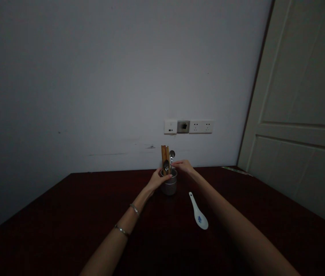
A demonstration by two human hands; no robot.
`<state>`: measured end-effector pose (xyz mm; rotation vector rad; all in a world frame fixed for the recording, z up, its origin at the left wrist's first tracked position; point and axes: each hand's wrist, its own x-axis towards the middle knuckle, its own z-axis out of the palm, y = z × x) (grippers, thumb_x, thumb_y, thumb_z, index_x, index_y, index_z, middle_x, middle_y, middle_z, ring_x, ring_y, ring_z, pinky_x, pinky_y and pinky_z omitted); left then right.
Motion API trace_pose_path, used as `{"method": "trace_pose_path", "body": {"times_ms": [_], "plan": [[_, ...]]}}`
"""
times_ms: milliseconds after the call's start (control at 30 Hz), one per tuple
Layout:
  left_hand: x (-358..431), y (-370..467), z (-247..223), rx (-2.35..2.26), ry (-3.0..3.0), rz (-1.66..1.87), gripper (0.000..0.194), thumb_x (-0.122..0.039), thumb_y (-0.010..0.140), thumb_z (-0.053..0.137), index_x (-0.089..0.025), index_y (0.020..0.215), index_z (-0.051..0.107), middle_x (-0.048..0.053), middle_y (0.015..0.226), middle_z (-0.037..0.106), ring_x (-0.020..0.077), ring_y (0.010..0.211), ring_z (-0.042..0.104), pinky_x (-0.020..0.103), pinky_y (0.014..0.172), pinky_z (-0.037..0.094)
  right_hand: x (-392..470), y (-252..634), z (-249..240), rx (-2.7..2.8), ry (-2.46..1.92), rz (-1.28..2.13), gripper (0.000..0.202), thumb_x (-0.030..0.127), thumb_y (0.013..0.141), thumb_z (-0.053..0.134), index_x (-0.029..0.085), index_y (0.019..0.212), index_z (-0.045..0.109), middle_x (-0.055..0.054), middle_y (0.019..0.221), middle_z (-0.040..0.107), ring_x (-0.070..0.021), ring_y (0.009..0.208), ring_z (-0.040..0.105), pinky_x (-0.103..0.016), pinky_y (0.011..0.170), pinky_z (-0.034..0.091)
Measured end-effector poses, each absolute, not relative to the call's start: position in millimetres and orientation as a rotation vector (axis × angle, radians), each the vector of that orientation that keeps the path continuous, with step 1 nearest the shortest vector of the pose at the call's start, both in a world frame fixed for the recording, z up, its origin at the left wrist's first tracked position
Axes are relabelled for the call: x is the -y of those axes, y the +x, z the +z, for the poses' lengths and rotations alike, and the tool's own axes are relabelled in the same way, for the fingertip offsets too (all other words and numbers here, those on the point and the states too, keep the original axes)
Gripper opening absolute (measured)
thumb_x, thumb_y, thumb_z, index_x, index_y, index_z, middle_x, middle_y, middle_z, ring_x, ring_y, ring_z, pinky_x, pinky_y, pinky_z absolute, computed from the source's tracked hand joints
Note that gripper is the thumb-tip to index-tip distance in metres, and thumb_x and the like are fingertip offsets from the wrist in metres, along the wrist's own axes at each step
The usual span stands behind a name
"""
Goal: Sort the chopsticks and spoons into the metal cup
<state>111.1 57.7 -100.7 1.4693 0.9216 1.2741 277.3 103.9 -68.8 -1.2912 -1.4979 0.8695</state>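
Note:
A grey cylindrical utensil holder [169,188] stands upright on the dark red table. Wooden chopsticks [165,153] rise from it, with a metal spoon [166,165] in front of them, bowl up. My left hand [159,179] is wrapped round the holder's left side and rim, its thumb across the front. At the right of the chopsticks, my right hand [183,165] pinches the handle of a second metal spoon [172,154], whose bowl points up. The lower end of that handle is at the holder's mouth. A white ceramic spoon [198,212] with a blue mark lies nearer to me.
The dark red table [64,214] reaches back to a grey wall [107,76]. Wall sockets [201,127] sit above the holder. A pale panelled door [300,115] stands at the right. A thin flat strip [237,170] lies at the table's back right.

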Motion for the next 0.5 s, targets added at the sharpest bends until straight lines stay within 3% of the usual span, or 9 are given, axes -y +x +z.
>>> {"method": "trace_pose_path", "body": {"times_ms": [500], "plan": [[-52.6, 104.7, -100.4, -0.818, 1.565, 1.179, 0.049, -0.037, 0.065, 0.071, -0.011, 0.105, 0.062, 0.012, 0.101, 0.065, 0.019, 0.088, 0.059, 0.029, 0.081, 0.042, -99.5, 273.6, -85.6, 1.672, -1.298, 0.829, 0.019, 0.027, 0.058, 0.07, 0.012, 0.069, 0.073, -0.005, 0.065, 0.069, -0.0156, 0.063, 0.061, -0.025, 0.064, 0.046]]}}
